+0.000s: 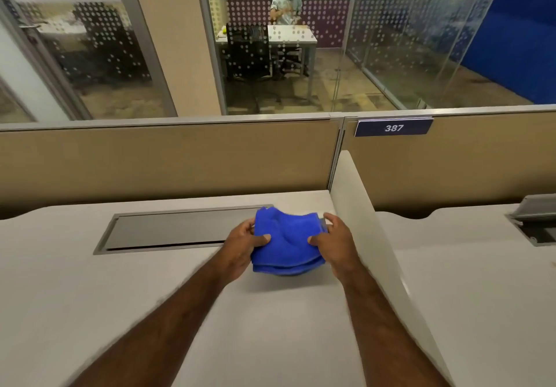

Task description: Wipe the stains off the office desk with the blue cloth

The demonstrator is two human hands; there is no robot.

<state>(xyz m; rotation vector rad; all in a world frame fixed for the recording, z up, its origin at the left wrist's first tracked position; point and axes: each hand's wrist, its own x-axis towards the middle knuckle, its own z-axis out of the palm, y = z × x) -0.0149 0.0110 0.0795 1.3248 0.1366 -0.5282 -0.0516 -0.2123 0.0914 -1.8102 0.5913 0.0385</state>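
Right at the centre of the frame, both sets of fingers are curled shut around one folded, bright blue terry cloth (287,240): the left hand (240,245) pinches its left edge, thumb pressed flat on the top layer and the other fingers tucked behind, while the right hand (332,240) clamps the right edge in the same way, thumb on top. Between the two grips the cloth sags a little in the middle, its stacked layers showing along the lower edge, and a soft shadow lies on the surface beneath it; whether its underside touches the surface I cannot tell. Both bare forearms run down from the hands to the bottom of the frame, somewhat blurred. Below them spreads the pale grey office desk top (60,296), and no stains can be made out on it in this view. Just left of the cloth, set into the desk, is a long dark rectangular cable-tray lid with a grey metal frame (171,230), its right end hidden behind the cloth. Just right of the right hand stands a slim off-white divider panel (361,206), upright, running toward the lower right. Across the middle of the frame stretches a tan fabric partition wall (165,158), and at its upper right hangs a dark blue number plate reading 387 (393,128).
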